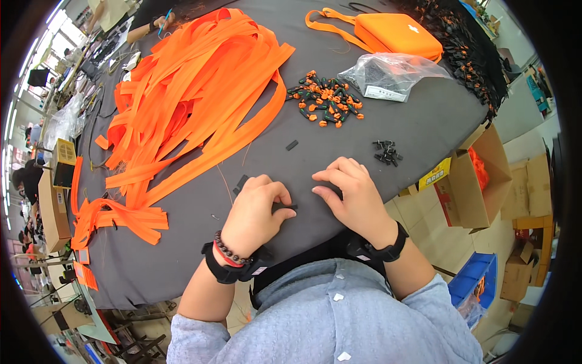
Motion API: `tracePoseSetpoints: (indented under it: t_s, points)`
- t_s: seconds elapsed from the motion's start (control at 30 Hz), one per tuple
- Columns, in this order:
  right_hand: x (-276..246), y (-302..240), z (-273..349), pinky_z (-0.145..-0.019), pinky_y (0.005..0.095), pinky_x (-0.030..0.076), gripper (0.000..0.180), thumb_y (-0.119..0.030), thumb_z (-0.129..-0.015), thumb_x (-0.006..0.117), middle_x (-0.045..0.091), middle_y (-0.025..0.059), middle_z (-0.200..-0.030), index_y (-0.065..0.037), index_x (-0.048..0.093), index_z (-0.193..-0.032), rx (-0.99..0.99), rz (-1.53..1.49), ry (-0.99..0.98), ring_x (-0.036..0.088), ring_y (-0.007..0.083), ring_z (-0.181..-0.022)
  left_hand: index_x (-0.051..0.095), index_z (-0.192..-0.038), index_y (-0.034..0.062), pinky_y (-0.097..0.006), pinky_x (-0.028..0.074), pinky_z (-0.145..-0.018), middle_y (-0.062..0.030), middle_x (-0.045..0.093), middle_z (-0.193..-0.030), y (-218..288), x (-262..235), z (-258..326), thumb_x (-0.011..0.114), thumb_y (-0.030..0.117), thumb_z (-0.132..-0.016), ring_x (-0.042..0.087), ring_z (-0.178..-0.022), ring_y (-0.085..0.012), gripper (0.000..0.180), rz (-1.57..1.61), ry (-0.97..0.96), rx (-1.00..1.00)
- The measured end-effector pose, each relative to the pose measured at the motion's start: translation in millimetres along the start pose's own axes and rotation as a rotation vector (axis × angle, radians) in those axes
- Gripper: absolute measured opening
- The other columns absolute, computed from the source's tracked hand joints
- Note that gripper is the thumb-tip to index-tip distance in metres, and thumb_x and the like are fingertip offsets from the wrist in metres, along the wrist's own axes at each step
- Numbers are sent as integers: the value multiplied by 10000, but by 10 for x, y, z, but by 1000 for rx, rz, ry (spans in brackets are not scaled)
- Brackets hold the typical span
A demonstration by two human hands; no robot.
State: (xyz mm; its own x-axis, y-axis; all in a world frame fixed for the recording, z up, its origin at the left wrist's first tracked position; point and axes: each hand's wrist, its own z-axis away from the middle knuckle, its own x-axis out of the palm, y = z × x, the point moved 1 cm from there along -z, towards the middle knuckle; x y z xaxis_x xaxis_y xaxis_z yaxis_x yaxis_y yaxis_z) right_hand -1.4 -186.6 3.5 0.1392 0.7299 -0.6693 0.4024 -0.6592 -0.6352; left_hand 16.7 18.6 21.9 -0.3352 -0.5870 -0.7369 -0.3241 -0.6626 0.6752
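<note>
Near the table's front edge, my left hand (257, 209) is closed, its thumb and forefinger pinching a small black piece (287, 207). My right hand (354, 194) is a short way to the right, thumb and fingers curved but apart, with nothing visible between them. Partly behind my left hand lies another flat black piece (240, 183). A similar small black strip (292, 145) rests farther up the table. Beyond my right hand sits a little heap of small black parts (387, 151). A larger pile of black-and-orange pulls (327, 100) lies behind it.
Long orange zipper-like tape (194, 91) is heaped across the left of the grey-covered table (151, 273). At the back right are a clear plastic bag (394, 70) and an orange pouch (397, 35). Cardboard boxes (485, 176) and a blue bin (476, 279) stand right of the table.
</note>
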Motion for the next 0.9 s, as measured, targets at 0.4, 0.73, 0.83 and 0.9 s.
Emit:
tracePoseSetpoints:
  t_s: [0.4,0.73,0.83,0.9]
  points:
    - [-167,-182,-180,-636,257,505,120,-34,-857,686,658,62,-824,11,674,-968,313,-452,-214,629,127,-702,627,-987,-40,-218,518,-732,-51,678,-910,31,33,-100,624,21,-930,643,-841,-80,84,705,38,-175]
    - [-177,44,55,-603,213,498,106,-84,-909,672,687,42,-814,6,675,-964,527,-780,-6,635,79,-692,671,-1001,2,-250,505,-678,-60,674,-837,124,240,-120,694,20,-842,644,-745,-128,161,352,197,25]
    - [-265,201,65,-579,208,498,111,-91,-924,654,684,42,-820,11,663,-966,590,-824,31,644,83,-707,672,-969,47,-359,491,-758,-107,615,-867,197,384,-193,733,55,-776,596,-844,-283,203,167,231,172]
    - [-214,292,135,-570,214,504,105,-80,-925,647,679,42,-824,11,653,-976,526,-813,10,649,85,-729,647,-916,60,-389,469,-820,-113,603,-899,142,465,-244,742,67,-758,565,-909,-328,185,97,250,188]
